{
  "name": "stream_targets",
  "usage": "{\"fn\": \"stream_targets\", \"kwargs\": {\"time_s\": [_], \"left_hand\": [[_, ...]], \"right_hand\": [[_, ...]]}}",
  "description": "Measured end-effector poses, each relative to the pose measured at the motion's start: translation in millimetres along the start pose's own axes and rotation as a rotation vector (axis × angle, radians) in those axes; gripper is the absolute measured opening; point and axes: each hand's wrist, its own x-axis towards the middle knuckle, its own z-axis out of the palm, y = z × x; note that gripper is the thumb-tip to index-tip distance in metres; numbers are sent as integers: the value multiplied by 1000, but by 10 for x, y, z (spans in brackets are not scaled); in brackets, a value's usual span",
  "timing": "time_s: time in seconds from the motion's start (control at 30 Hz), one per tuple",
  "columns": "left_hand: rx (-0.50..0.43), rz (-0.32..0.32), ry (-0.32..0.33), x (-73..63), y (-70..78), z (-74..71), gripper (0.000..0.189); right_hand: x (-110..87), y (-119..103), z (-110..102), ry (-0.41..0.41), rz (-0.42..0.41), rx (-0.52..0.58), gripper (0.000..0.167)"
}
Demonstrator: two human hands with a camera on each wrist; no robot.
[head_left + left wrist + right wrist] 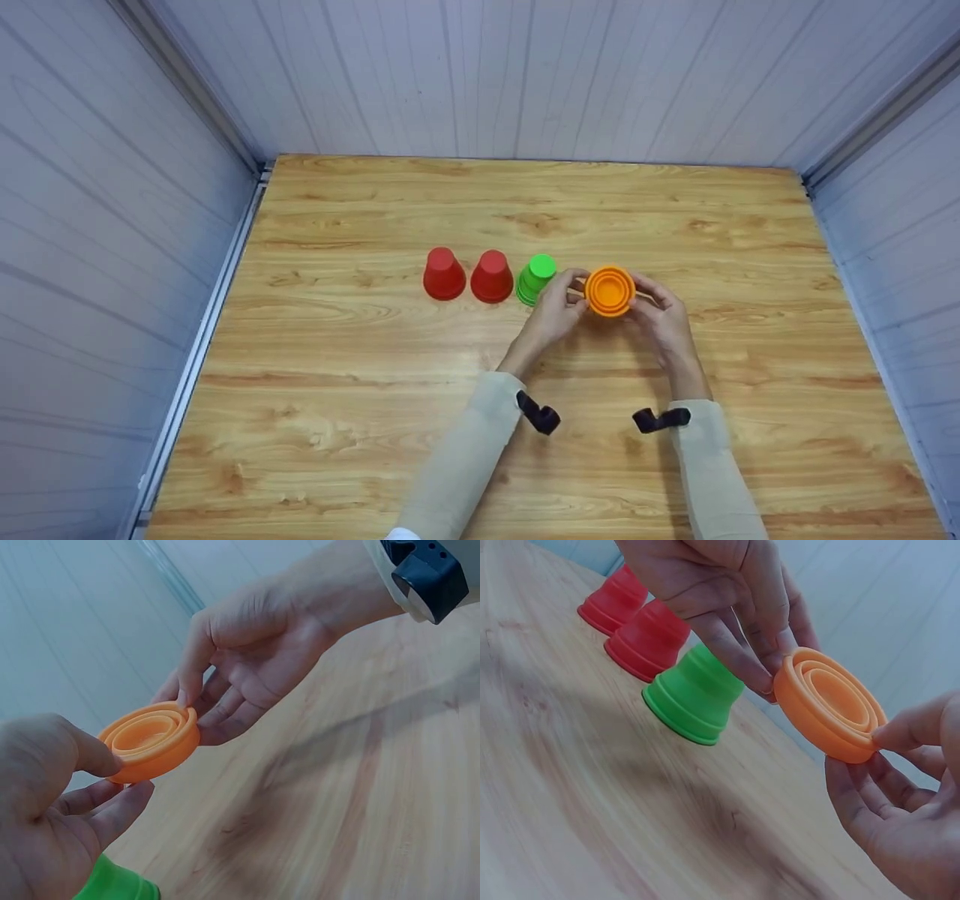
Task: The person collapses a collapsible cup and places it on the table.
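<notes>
An orange collapsible cup [609, 291], folded flat into concentric rings, is held above the table between both hands. On its left side the left hand [556, 312] pinches the rim, thumb on top and fingers beneath, as the left wrist view shows. From the other side the right hand [664, 321] pinches the opposite rim in the same way. Close by the left hand, a green collapsible cup [694, 695] stands extended and upside down on the table; in the head view that hand partly covers it.
Two red collapsible cups, one at the far left [444, 274] and one beside the green cup [492, 277], stand upside down in a row with it. The wood-grain table [337, 420] is bounded by pale panel walls [480, 82] at the back and sides.
</notes>
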Motion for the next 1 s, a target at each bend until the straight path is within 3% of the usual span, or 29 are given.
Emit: {"fn": "stream_targets", "kwargs": {"time_s": [0.23, 0.5, 0.9, 1.0], "left_hand": [[-11, -49, 25, 28, -86, 126, 42], [-1, -120, 28, 59, -185, 208, 43], [-13, -248, -8, 82, -265, 249, 54], [25, -260, -29, 72, -272, 258, 56]], "right_hand": [[41, 48, -100, 19, 25, -31, 52], [118, 188, -174, 73, 39, -127, 46], [223, 294, -175, 125, 73, -211, 43], [243, 322, -163, 155, 83, -237, 41]]}}
